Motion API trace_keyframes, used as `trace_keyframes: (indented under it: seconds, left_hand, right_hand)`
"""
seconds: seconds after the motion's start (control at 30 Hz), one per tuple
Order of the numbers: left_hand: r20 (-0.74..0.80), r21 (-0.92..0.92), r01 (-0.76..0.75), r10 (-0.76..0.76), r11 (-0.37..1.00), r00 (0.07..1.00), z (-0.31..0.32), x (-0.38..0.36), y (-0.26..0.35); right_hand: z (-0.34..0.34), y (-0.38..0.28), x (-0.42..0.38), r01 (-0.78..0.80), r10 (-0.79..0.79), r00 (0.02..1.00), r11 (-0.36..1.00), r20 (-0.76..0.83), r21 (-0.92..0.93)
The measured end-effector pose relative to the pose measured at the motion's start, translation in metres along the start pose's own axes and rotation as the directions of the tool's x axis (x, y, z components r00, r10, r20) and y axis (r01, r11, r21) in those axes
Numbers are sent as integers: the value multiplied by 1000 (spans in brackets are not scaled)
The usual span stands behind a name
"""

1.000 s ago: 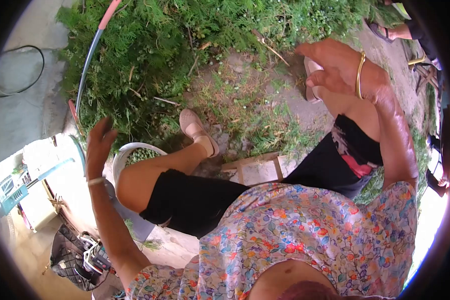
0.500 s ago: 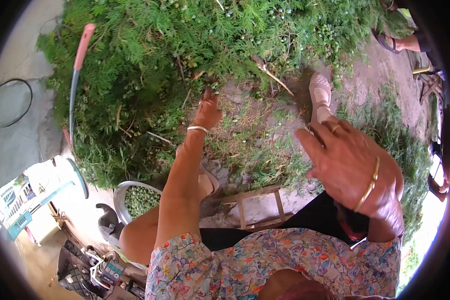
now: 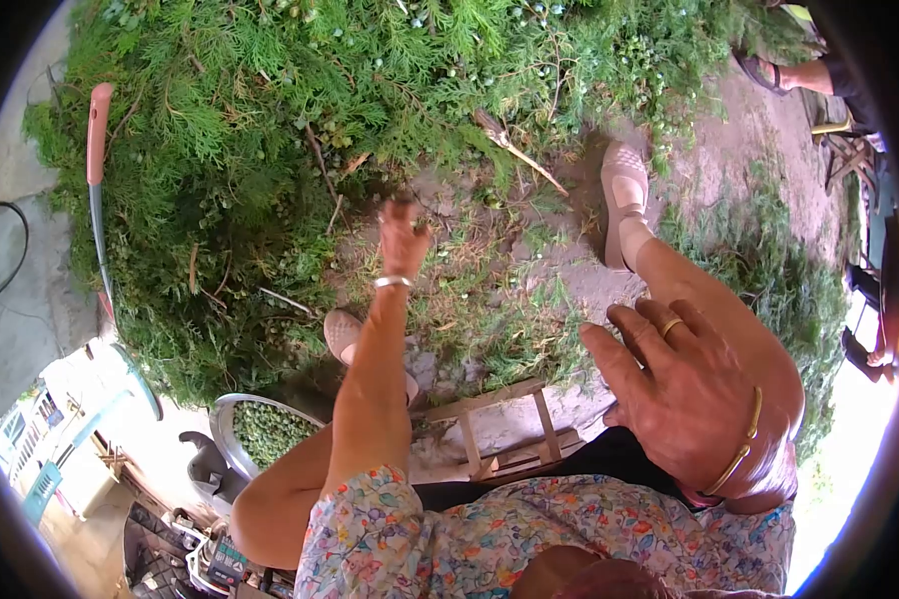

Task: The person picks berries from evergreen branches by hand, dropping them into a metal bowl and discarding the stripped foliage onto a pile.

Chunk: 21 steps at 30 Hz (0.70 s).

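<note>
My left hand [image 3: 402, 238] is stretched out at the edge of the big heap of cut green branches [image 3: 270, 140], fingertips pinched on a thin sprig at the pile's near fringe, though I can't tell how firmly. My right hand [image 3: 691, 399] hovers open over my right knee, fingers spread, holding nothing. Down to my left the metal bowl [image 3: 226, 429] already has a good layer of small green berries [image 3: 268, 431] in it, so some picking looks done. The heap is huge and dotted with berries, so I judge most of the work lies ahead. A sickle with a pink handle [image 3: 97, 120] lies on the pile's left side, untouched
</note>
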<state>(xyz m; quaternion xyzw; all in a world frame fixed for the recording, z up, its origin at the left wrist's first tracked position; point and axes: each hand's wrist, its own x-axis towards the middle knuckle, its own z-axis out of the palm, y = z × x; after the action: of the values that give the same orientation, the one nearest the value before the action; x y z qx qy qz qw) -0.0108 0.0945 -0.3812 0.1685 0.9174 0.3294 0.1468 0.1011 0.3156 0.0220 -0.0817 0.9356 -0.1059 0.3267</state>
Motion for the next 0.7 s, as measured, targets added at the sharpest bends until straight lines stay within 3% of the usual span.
trace_keyframes:
  seconds: [0.07, 0.13, 0.17, 0.23, 0.37, 0.47, 0.53, 0.57, 0.6, 0.63, 0.67, 0.7]
  left_hand:
    - [48, -93, 78, -74, 993, 996, 10, -36, 5]
    - [213, 19, 61, -64, 998, 975, -3, -58, 24]
    - [217, 22, 67, -71, 997, 974, -5, -58, 21]
    - [-77, 200, 22, -6, 980, 997, -11, -44, 10]
    - [-159, 143, 91, -68, 986, 985, -33, 1, 6]
    - [-101, 252, 144, -122, 957, 987, -25, 8, 10]
    - [-44, 225, 64, -55, 972, 997, -13, 2, 9]
    - [203, 272, 269, -328, 924, 923, -25, 3, 38]
    - [207, 273, 266, -327, 924, 922, -18, 3, 50]
    - [162, 267, 73, -119, 961, 980, -10, 1, 61]
    - [113, 269, -123, 95, 955, 989, -1, -1, 73]
    - [95, 255, -234, 217, 938, 972, 8, 7, 85]
  right_hand:
    - [-2, 0, 0, 15, -15, 1000, 1000, 13, 3]
    - [-1, 0, -2, 30, -30, 1000, 999, 8, -12]
    - [0, 0, -3, 34, -34, 999, 999, 13, -8]
    - [1, 0, -4, 47, -47, 999, 999, -10, 17]
    - [1, -2, -4, 53, -53, 998, 999, -20, 7]
    - [0, 0, -2, 56, -56, 998, 998, 7, 1]
    - [0, 3, -1, 108, -105, 993, 993, -59, 47]
    - [1, 3, -1, 105, -103, 993, 993, -57, 50]
    - [1, 3, -2, 83, -81, 996, 995, -35, 50]
    - [1, 2, -2, 63, -62, 998, 997, -12, 50]
    - [2, 1, -3, 63, -63, 998, 997, -8, 50]
    - [3, 1, -3, 72, -72, 997, 997, -12, 39]
